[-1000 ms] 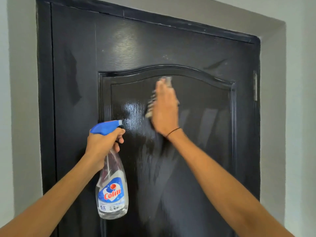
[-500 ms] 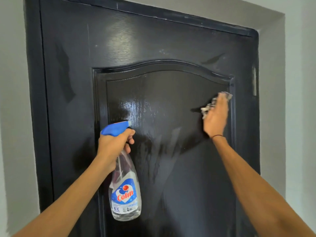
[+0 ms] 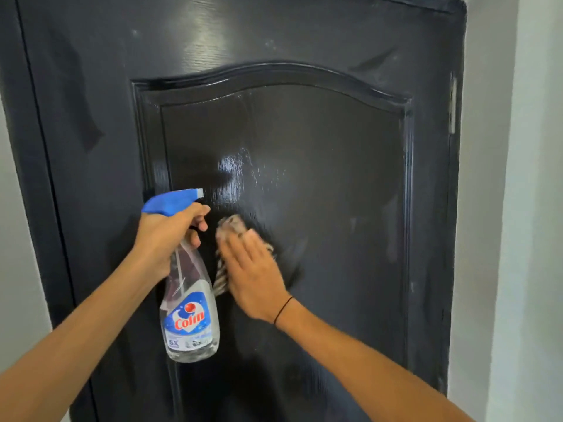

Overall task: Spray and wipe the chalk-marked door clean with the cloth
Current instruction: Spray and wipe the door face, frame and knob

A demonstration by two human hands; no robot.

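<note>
Stood close before a black door (image 3: 304, 132), its top and bottom edges cut off by the frame. Gripped a clear spray bottle (image 3: 190, 315) by the neck in the left hand (image 3: 166, 236), fingers curled round it below the blue trigger head (image 3: 172, 202), nozzle aimed at the door's raised centre panel near its left edge. Hid most of the bottle's neck behind those fingers; showed a blue and red label lower down, small print too blurred to read. Pressed the right hand (image 3: 253, 275) flat against the panel, fingers straight and close together, over a pale striped cloth (image 3: 231, 226). Left only the cloth's upper end and a strip at the hand's left side showing, the rest covered by the palm and smeared by motion. Glinted wet just above the cloth. Showed faint pale smudges near the panel's right edge, too blurred to make out. Wore a thin dark band (image 3: 283, 309) at the right wrist.
</note>
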